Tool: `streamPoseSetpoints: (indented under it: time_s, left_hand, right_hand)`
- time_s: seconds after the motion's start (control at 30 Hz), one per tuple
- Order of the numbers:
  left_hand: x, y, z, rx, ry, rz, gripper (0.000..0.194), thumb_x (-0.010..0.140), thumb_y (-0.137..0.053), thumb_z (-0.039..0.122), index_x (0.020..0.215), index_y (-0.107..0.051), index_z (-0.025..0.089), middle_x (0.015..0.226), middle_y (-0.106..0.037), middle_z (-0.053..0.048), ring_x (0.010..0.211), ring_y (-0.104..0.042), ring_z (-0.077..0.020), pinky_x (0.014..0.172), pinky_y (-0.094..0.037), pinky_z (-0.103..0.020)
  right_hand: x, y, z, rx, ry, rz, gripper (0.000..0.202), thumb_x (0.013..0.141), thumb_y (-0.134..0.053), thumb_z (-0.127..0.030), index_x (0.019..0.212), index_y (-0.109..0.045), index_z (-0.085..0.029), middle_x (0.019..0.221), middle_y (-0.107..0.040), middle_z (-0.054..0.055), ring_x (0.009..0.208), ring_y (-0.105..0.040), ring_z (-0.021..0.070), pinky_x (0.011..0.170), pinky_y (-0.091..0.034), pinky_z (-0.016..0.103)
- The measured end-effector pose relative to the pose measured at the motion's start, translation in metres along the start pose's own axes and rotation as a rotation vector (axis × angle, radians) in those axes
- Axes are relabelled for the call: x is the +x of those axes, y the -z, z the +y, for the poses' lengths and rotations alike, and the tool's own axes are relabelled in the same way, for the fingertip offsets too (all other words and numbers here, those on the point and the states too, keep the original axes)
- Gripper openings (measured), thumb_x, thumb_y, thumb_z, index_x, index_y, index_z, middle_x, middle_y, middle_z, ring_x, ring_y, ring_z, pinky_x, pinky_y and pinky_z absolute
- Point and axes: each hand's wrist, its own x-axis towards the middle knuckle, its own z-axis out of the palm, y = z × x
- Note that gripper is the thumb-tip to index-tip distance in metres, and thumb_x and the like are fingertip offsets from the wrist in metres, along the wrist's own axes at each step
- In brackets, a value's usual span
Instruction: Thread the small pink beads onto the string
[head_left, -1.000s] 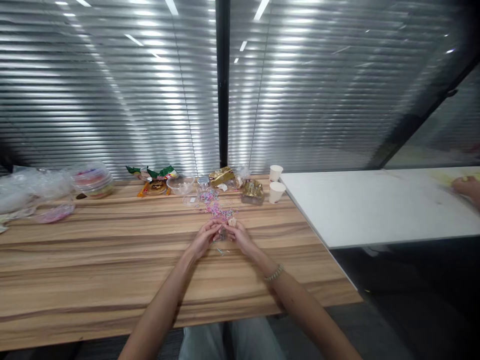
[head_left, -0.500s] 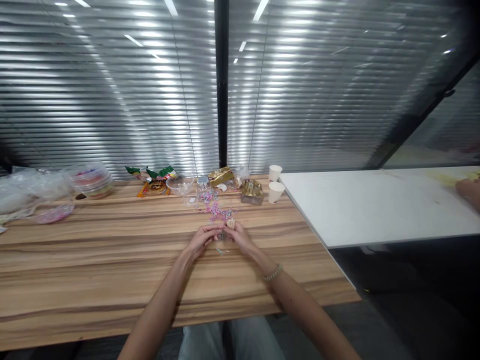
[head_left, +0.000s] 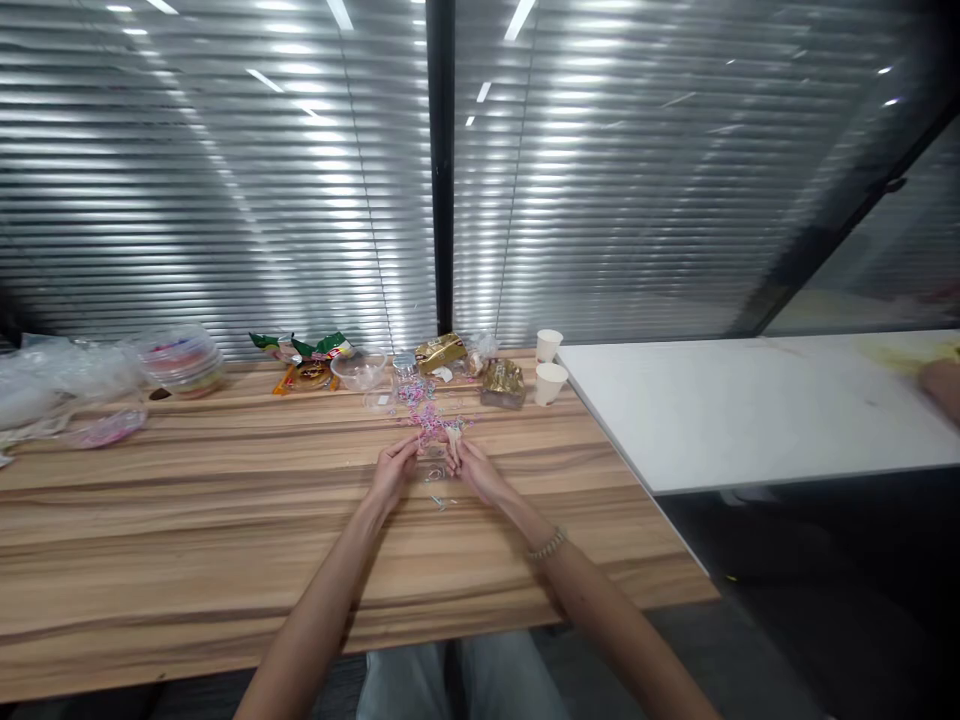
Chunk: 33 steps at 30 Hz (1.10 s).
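A pile of tiny pink, purple and pale pieces [head_left: 429,418], too small to name for certain, lies spread on the wooden table. My left hand [head_left: 395,471] reaches the near left edge of this pile, its fingertips pressed together; whatever is between them is too small to make out. To the right, my right hand [head_left: 477,473] pinches a small pale beige thing [head_left: 454,438] that sticks up past the fingertips. Between the hands, a thin looped strand [head_left: 435,474] lies on the wood. A few greenish bits [head_left: 439,501] rest nearer to me.
Behind the pile stand a clear bowl [head_left: 359,371], a small jar [head_left: 404,365], gold packets [head_left: 503,384] and two paper cups [head_left: 550,383]. Plastic tubs [head_left: 180,362] and bags [head_left: 67,375] sit left. A white table [head_left: 750,410] adjoins right, with another person's blurred hand [head_left: 941,388].
My hands were together over the strand; now they are apart. The left has moved forward to the pile's edge. The pale thing in my right hand has tilted, and the looped strand is uncovered.
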Motion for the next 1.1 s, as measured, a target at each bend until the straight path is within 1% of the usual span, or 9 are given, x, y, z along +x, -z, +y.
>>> streamPoseSetpoints:
  time_s: [0.17, 0.37, 0.43, 0.5, 0.57, 0.63, 0.73, 0.9, 1.1]
  left_hand:
    - [0.000, 0.000, -0.005, 0.179, -0.020, -0.013, 0.040, 0.054, -0.078, 0.041, 0.083, -0.074, 0.014, 0.059, -0.066, -0.003, 0.054, -0.051, -0.0104, 0.051, -0.036, -0.021]
    - [0.001, 0.000, -0.008, 0.305, -0.077, -0.067, 0.043, 0.054, -0.077, 0.042, 0.088, -0.073, 0.016, 0.086, -0.072, -0.009, 0.075, -0.062, -0.0192, 0.066, -0.046, -0.027]
    - [0.000, 0.000, -0.007, 0.341, -0.091, -0.063, 0.046, 0.055, -0.077, 0.040, 0.092, -0.072, 0.015, 0.083, -0.072, -0.008, 0.071, -0.061, -0.0181, 0.063, -0.046, -0.026]
    - [-0.001, 0.001, -0.006, 0.393, -0.083, -0.083, 0.051, 0.057, -0.075, 0.040, 0.100, -0.069, 0.014, 0.071, -0.071, -0.007, 0.057, -0.058, -0.0146, 0.054, -0.042, -0.024]
    - [-0.002, 0.003, -0.004, 0.446, -0.077, -0.120, 0.056, 0.058, -0.074, 0.039, 0.107, -0.066, 0.013, 0.060, -0.068, -0.004, 0.045, -0.051, -0.0112, 0.046, -0.037, -0.022]
    - [-0.003, 0.004, -0.002, 0.494, -0.089, -0.157, 0.057, 0.059, -0.074, 0.037, 0.109, -0.065, 0.012, 0.056, -0.066, -0.002, 0.043, -0.049, -0.0102, 0.045, -0.035, -0.021]
    - [-0.004, 0.004, 0.001, 0.567, -0.123, -0.201, 0.054, 0.055, -0.076, 0.033, 0.105, -0.067, 0.014, 0.059, -0.066, -0.002, 0.048, -0.051, -0.0113, 0.048, -0.036, -0.021]
    - [-0.006, 0.004, 0.006, 0.618, -0.169, -0.241, 0.045, 0.052, -0.079, 0.032, 0.093, -0.072, 0.016, 0.080, -0.071, -0.007, 0.064, -0.058, -0.0167, 0.056, -0.042, -0.024]
    - [-0.005, 0.006, 0.006, 0.612, -0.150, -0.276, 0.042, 0.050, -0.080, 0.031, 0.089, -0.073, 0.016, 0.081, -0.072, -0.009, 0.073, -0.061, -0.0220, 0.064, -0.045, -0.029]
  right_hand:
    - [-0.002, 0.006, 0.000, -0.066, 0.025, -0.028, 0.042, 0.073, -0.057, -0.059, 0.078, -0.056, -0.018, 0.059, -0.039, -0.003, 0.054, -0.032, 0.0096, 0.053, -0.028, 0.023]
    - [-0.003, 0.008, 0.000, -0.173, 0.030, -0.091, 0.043, 0.071, -0.057, -0.060, 0.065, -0.052, -0.018, 0.058, -0.042, -0.003, 0.052, -0.032, 0.0086, 0.050, -0.024, 0.023]
    - [-0.003, 0.008, 0.002, -0.179, 0.008, -0.120, 0.043, 0.071, -0.057, -0.060, 0.067, -0.053, -0.018, 0.058, -0.041, -0.003, 0.051, -0.030, 0.0083, 0.048, -0.023, 0.022]
    - [-0.002, 0.009, 0.003, -0.193, -0.015, -0.128, 0.042, 0.072, -0.056, -0.060, 0.071, -0.056, -0.018, 0.057, -0.041, -0.004, 0.050, -0.028, 0.0083, 0.048, -0.022, 0.022]
    - [-0.002, 0.010, 0.003, -0.239, -0.006, -0.129, 0.042, 0.073, -0.054, -0.060, 0.072, -0.058, -0.018, 0.057, -0.042, -0.003, 0.051, -0.028, 0.0089, 0.048, -0.023, 0.022]
    - [-0.003, 0.011, 0.000, -0.312, 0.034, -0.139, 0.042, 0.075, -0.053, -0.059, 0.069, -0.059, -0.018, 0.058, -0.045, -0.002, 0.053, -0.031, 0.0099, 0.051, -0.026, 0.022]
    - [-0.004, 0.013, -0.004, -0.408, 0.079, -0.179, 0.037, 0.075, -0.056, -0.054, 0.066, -0.062, -0.019, 0.057, -0.050, -0.001, 0.057, -0.039, 0.0126, 0.056, -0.031, 0.024]
    - [-0.006, 0.015, -0.004, -0.541, 0.138, -0.236, 0.027, 0.077, -0.057, -0.044, 0.067, -0.065, -0.021, 0.061, -0.058, 0.000, 0.063, -0.047, 0.0165, 0.062, -0.037, 0.027]
    - [-0.006, 0.017, -0.003, -0.622, 0.174, -0.239, 0.028, 0.082, -0.051, -0.043, 0.071, -0.066, -0.022, 0.064, -0.062, 0.000, 0.069, -0.051, 0.0187, 0.066, -0.038, 0.028]
